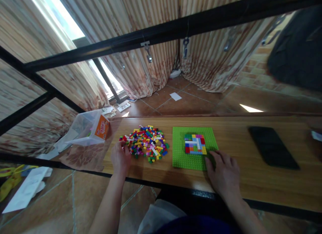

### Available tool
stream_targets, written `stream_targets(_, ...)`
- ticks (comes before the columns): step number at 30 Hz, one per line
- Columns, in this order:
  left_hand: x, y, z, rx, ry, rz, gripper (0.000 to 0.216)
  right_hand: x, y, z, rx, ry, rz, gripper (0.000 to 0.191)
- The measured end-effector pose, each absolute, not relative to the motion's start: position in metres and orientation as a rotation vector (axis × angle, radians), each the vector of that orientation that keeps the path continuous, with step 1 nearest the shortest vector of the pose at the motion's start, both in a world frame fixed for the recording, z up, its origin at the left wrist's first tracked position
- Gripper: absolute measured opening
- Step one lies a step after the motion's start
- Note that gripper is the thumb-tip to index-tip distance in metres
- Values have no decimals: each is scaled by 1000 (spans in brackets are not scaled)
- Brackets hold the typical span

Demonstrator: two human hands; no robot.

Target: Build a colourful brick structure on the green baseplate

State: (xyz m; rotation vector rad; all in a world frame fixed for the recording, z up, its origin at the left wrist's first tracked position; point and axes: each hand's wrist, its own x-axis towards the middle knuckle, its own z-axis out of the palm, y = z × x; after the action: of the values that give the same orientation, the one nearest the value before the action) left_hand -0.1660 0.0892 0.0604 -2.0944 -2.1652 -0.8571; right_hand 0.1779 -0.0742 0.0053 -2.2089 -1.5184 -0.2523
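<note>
A green baseplate [181,153] lies on the wooden table [251,180], with a small patch of coloured bricks [195,144] built on it. Left of it spreads a pile of loose coloured bricks [146,143]. My left hand [120,158] rests at the pile's left edge, fingers curled among the bricks; what they hold is hidden. My right hand [223,173] lies on the baseplate's near right corner, fingers spread flat beside the built patch.
A clear plastic container with an orange label [90,128] lies tipped at the table's left end. A black phone [273,147] lies to the right. Black metal frame bars [176,27] cross overhead. Papers [25,188] litter the tiled floor.
</note>
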Motion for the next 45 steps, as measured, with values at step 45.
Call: stream_targets(45,28,42,42,-3131,-1674,-1634,12,178,-72,5,-2145,-1469,-236,32)
